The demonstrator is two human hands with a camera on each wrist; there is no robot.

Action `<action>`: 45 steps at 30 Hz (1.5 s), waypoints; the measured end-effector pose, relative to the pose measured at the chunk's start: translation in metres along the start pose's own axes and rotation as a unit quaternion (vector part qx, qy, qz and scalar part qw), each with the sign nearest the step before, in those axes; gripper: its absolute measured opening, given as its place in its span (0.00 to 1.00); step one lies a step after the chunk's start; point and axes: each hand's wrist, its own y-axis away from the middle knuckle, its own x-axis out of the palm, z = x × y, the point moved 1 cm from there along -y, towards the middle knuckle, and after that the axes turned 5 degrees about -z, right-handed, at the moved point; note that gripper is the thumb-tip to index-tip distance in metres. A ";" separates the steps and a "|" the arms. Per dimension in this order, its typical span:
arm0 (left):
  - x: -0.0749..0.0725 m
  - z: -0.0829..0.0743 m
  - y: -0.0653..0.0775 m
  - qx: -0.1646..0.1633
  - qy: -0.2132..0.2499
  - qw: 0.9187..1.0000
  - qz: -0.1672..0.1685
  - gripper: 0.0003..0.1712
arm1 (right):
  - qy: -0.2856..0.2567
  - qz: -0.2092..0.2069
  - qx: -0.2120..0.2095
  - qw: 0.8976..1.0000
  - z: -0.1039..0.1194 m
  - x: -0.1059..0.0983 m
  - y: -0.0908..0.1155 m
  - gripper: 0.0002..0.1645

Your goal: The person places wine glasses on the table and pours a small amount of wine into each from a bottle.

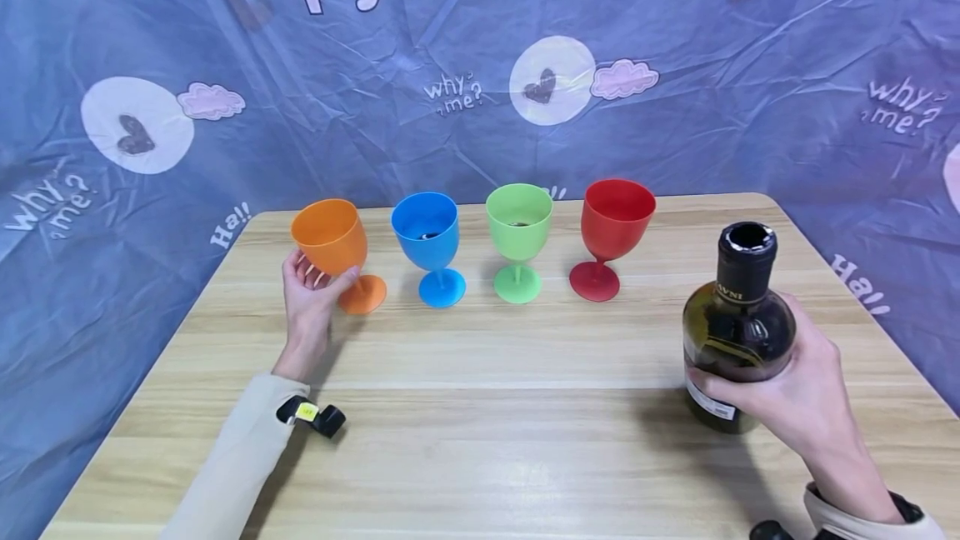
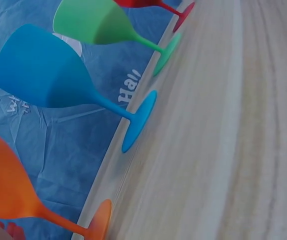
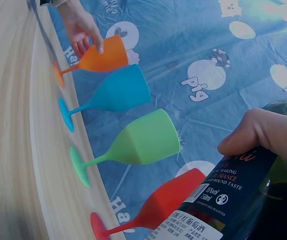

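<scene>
My left hand (image 1: 309, 307) holds the orange goblet (image 1: 330, 236) low on its bowl, thumb on the near side and fingers behind. The goblet's foot is at the tabletop. My right hand (image 1: 802, 394) grips a dark green wine bottle (image 1: 738, 336) around its body. The bottle stands nearly upright with its mouth uncovered, and its printed label (image 3: 223, 185) shows in the right wrist view. A blue goblet (image 1: 426, 232), a light green goblet (image 1: 519, 227) and a red goblet (image 1: 617, 219) stand in a row to the right of the orange one. Something small and dark shows inside the blue and green bowls.
The goblets stand along the far edge of the wooden table (image 1: 480, 440). Behind it hangs a blue patterned cloth (image 1: 375, 107). A black wrist strap with a small camera (image 1: 328, 421) sits on the left sleeve.
</scene>
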 end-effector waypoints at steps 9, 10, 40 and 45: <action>0.006 0.005 -0.007 -0.010 0.014 1.000 0.010 0.48 | 0.005 -0.002 0.001 1.000 -0.002 0.000 0.000 0.54; 0.006 0.006 -0.007 -0.011 0.017 1.000 0.011 0.47 | 0.006 -0.003 0.001 1.000 -0.002 0.000 0.000 0.55; 0.021 0.016 -0.013 0.063 0.186 0.978 0.065 0.34 | 0.011 -0.004 0.006 1.000 -0.003 -0.002 0.001 0.54; 0.023 0.008 -0.008 0.086 0.198 0.973 0.085 0.34 | 0.013 -0.005 0.008 1.000 -0.003 -0.002 0.002 0.54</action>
